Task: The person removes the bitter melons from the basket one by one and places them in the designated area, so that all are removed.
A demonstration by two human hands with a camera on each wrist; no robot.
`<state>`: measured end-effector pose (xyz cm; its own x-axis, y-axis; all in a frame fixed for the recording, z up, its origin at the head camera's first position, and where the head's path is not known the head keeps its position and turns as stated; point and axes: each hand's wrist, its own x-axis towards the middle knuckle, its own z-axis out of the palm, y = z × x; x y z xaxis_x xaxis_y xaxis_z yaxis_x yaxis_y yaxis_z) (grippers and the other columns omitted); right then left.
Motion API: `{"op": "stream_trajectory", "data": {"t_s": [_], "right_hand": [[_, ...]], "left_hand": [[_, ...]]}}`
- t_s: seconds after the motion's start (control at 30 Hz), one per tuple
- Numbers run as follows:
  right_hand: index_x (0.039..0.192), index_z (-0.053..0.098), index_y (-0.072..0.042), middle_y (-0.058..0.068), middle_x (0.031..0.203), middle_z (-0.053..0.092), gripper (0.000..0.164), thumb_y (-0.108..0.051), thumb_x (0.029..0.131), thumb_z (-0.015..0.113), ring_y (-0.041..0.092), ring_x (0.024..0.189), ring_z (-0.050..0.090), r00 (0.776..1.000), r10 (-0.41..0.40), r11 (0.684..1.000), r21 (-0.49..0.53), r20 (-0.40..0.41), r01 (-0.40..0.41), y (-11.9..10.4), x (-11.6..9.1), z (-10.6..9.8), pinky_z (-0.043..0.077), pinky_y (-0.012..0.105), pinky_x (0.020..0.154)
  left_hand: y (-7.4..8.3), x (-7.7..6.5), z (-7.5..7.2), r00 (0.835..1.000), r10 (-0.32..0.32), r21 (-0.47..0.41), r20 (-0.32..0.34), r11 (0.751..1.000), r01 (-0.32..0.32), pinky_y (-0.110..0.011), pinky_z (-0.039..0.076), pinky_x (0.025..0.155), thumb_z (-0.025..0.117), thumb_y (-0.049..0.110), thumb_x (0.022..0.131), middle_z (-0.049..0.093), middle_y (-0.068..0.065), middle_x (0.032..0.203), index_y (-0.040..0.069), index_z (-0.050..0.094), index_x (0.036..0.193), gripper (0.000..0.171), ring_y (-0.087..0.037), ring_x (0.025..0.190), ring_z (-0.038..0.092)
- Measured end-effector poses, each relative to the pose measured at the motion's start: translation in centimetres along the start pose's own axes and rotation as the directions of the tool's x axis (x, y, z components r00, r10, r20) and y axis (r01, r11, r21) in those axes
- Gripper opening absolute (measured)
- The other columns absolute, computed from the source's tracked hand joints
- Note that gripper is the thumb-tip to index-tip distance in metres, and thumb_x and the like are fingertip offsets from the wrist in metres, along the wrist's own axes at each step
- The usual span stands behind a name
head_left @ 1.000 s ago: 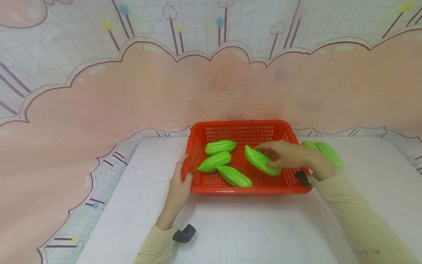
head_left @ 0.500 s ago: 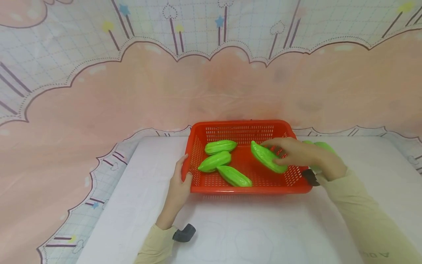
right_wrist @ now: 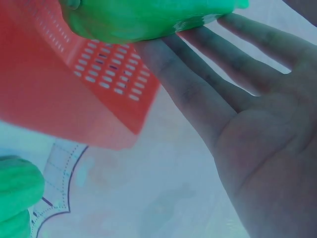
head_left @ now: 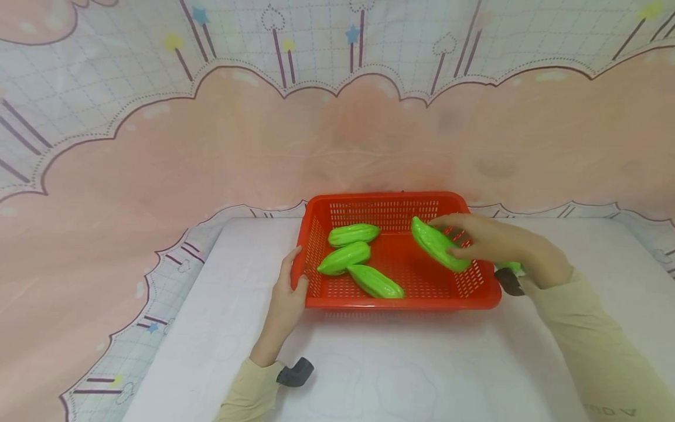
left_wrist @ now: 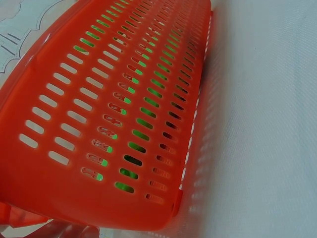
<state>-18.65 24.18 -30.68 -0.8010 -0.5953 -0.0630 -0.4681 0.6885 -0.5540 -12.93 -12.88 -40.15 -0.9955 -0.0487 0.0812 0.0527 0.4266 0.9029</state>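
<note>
My left hand (head_left: 285,296) grips the left rim of a red perforated plastic basket (head_left: 401,303). In the left wrist view the basket's wall (left_wrist: 20,99) fills most of the picture, with green showing through the slots. My right hand (head_left: 490,239) pinches a bright green ridged bitter melon (head_left: 435,243) over the basket's right half, tilted with one tip up to the left. In the right wrist view its fingers (right_wrist: 190,96) reach to the melon's underside. Three more bitter melons lie inside the basket at the left: one at the back (head_left: 353,235), one in the middle (head_left: 344,258), one in front (head_left: 375,282).
Outside the basket's right side lie more green melons (right_wrist: 17,183), mostly hidden behind my right forearm in the head view. The basket stands on a white table (head_left: 364,363). A patterned pink cloth (head_left: 358,140) hangs behind it.
My right hand has carried the bitter melon right and away from me, toward the basket's right rim. My left hand, the basket and the melons in it have stayed put.
</note>
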Motion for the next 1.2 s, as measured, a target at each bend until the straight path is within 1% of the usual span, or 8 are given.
{"op": "stream_trajectory", "data": {"t_s": [0.2,0.33,0.47,0.67,0.87,1.0,1.07,1.2], "right_hand": [[0.137,0.055,-0.005,0.004,0.113,0.061,0.051,-0.003,0.087,0.067,0.021,0.096,0.062,1.000,-0.018,1.000,-0.026,-0.016,0.017,0.2,-0.3,-0.5,0.056,0.035,0.081],[0.138,0.054,-0.006,0.004,0.110,0.059,0.053,-0.002,0.087,0.066,0.021,0.096,0.059,1.000,-0.008,0.999,-0.043,-0.024,0.007,0.2,-0.5,-0.8,0.054,0.038,0.082],[0.139,0.054,-0.006,0.005,0.114,0.060,0.053,-0.003,0.088,0.067,0.023,0.100,0.060,0.999,0.003,0.999,-0.049,-0.034,-0.005,0.3,-0.9,-1.2,0.055,0.042,0.087],[0.138,0.054,-0.003,0.008,0.119,0.061,0.051,-0.002,0.088,0.067,0.026,0.102,0.065,0.999,-0.015,1.000,-0.024,-0.050,0.014,0.4,-1.1,-1.6,0.056,0.045,0.088],[0.138,0.053,-0.002,0.011,0.120,0.061,0.052,-0.001,0.088,0.067,0.028,0.103,0.064,0.998,0.001,1.000,-0.019,-0.063,-0.002,0.5,-1.4,-1.7,0.057,0.044,0.086],[0.140,0.051,-0.002,0.011,0.122,0.062,0.054,-0.001,0.088,0.068,0.029,0.108,0.061,0.997,0.014,1.000,-0.022,-0.072,-0.016,0.5,-1.8,-2.0,0.056,0.044,0.089],[0.139,0.051,-0.001,0.011,0.123,0.061,0.054,-0.002,0.088,0.069,0.030,0.110,0.060,0.997,0.005,1.000,-0.021,-0.079,-0.007,0.5,-2.0,-2.2,0.056,0.044,0.090],[0.139,0.051,-0.002,0.011,0.128,0.059,0.054,-0.007,0.088,0.071,0.032,0.113,0.059,0.996,0.004,1.000,-0.013,-0.084,-0.005,0.6,-2.3,-2.5,0.057,0.044,0.088]], "left_hand": [[-0.1,0.0,0.1,1.000,0.010,0.011,-0.007,1.000,-0.010,-0.041,0.054,0.086,0.044,0.007,0.099,0.044,-0.015,0.150,0.021,0.030,0.155,0.059,-0.028,0.099,0.061],[-0.1,0.0,0.1,1.000,0.008,0.007,-0.004,1.000,-0.008,-0.041,0.057,0.083,0.044,0.007,0.099,0.044,-0.016,0.150,0.021,0.029,0.155,0.059,-0.029,0.096,0.062],[-0.2,0.1,0.1,1.000,0.008,0.000,-0.001,1.000,-0.008,-0.041,0.058,0.083,0.044,0.008,0.100,0.044,-0.015,0.151,0.021,0.030,0.155,0.058,-0.029,0.096,0.062],[-0.3,0.1,0.0,1.000,0.015,-0.006,0.002,1.000,-0.015,-0.040,0.058,0.082,0.043,0.007,0.100,0.044,-0.015,0.150,0.022,0.030,0.155,0.058,-0.029,0.094,0.063],[-0.4,0.1,0.0,1.000,0.014,-0.006,0.005,1.000,-0.014,-0.041,0.057,0.085,0.043,0.008,0.100,0.043,-0.014,0.152,0.022,0.029,0.155,0.058,-0.029,0.097,0.062],[-0.3,0.0,0.0,1.000,0.012,-0.012,0.010,1.000,-0.011,-0.037,0.056,0.081,0.043,0.008,0.100,0.044,-0.015,0.150,0.022,0.029,0.155,0.058,-0.029,0.093,0.063],[-0.3,0.0,-0.1,1.000,0.011,-0.011,0.010,1.000,-0.011,-0.035,0.056,0.079,0.043,0.008,0.100,0.044,-0.015,0.150,0.022,0.029,0.155,0.059,-0.029,0.091,0.063],[-0.2,0.0,-0.1,1.000,0.014,-0.007,0.007,1.000,-0.014,-0.034,0.055,0.079,0.043,0.008,0.100,0.044,-0.015,0.150,0.022,0.029,0.155,0.059,-0.029,0.090,0.062]]}}
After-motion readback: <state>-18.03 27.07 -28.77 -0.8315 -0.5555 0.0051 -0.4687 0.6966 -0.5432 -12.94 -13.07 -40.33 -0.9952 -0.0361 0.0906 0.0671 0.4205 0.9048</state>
